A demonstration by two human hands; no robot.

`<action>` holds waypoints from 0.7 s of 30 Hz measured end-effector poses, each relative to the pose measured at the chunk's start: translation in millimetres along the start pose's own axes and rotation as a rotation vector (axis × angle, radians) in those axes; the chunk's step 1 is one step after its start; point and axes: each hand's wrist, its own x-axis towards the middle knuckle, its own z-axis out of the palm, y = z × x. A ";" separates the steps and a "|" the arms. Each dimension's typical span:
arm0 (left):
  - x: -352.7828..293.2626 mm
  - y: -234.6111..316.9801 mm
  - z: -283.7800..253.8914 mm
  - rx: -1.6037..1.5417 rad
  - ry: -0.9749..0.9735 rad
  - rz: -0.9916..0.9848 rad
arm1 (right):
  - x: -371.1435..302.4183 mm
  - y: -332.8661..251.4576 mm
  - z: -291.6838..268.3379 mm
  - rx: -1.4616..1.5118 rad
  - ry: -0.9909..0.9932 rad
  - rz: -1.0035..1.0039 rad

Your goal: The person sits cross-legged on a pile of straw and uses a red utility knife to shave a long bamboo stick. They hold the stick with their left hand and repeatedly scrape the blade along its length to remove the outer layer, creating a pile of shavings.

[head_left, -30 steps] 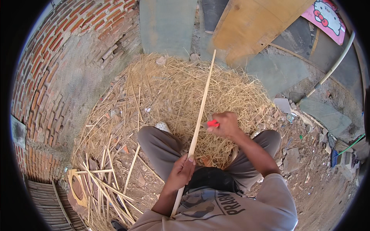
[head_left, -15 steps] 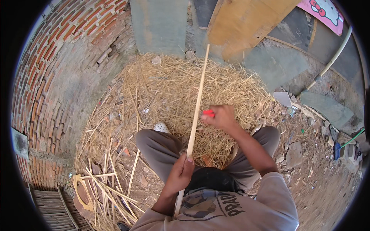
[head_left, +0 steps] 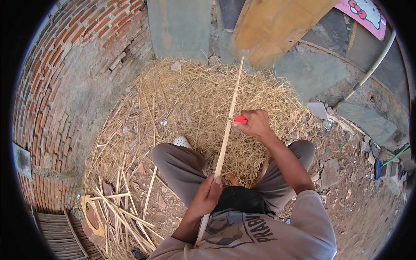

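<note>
A long, pale strip of bamboo (head_left: 225,145) slants up from my lap, its far end over the pile of shavings. My left hand (head_left: 209,196) is closed round its lower part, thumb on top. The strip's bottom end rests against my shirt. In my closed right hand (head_left: 256,123) is a small red-handled knife (head_left: 240,119). Its head meets the strip in the upper half; the blade is too small to make out clearly.
Thin curled shavings (head_left: 190,99) cover the ground ahead of my crossed legs. Several cut strips (head_left: 125,208) lie at the lower left. A brick wall (head_left: 56,95) rises on the left; boards (head_left: 177,30) lean at the back. Rubble and a blue brush (head_left: 378,170) are at right.
My right hand has moved slightly right, and the knife now touches the strip instead of sitting off it. The strip's far end has tipped to the right and lower; my left hand shifted slightly right.
</note>
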 end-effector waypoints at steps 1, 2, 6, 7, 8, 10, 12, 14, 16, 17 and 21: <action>0.9 1.5 -0.2 -0.017 -0.006 -0.036 | 1.4 4.9 3.2 -0.017 0.000 0.002; 1.4 4.0 -0.1 -0.034 -0.018 -0.054 | 4.3 7.3 5.3 0.000 -0.003 0.072; -4.5 -4.0 4.4 -0.021 -0.141 0.001 | 28.6 68.5 -2.1 0.067 -0.040 0.663; -12.4 -10.9 5.4 0.001 -0.180 0.033 | 21.4 69.9 -6.2 0.060 0.001 0.583; -15.2 -10.3 2.9 -0.014 -0.147 0.022 | 26.0 66.7 -15.0 0.056 0.059 0.493; -21.3 -9.0 0.2 -0.058 -0.077 0.000 | 28.2 42.5 -16.1 0.092 0.082 0.338; -13.4 -9.2 -4.3 -0.090 -0.028 -0.041 | 2.4 6.1 -5.4 0.106 0.026 0.147; -6.9 -5.3 -5.5 -0.109 0.009 -0.033 | -15.7 -25.2 -1.4 0.119 -0.020 -0.099; -3.5 3.9 -5.2 -0.095 0.037 0.018 | -24.2 -45.9 -9.4 0.168 -0.065 -0.228; -3.8 6.2 -5.0 -0.074 0.052 0.024 | -26.9 -51.7 -10.8 0.201 -0.072 -0.243; -1.6 -0.8 -1.6 0.022 0.080 0.107 | -23.9 -48.5 -9.5 0.191 -0.040 -0.242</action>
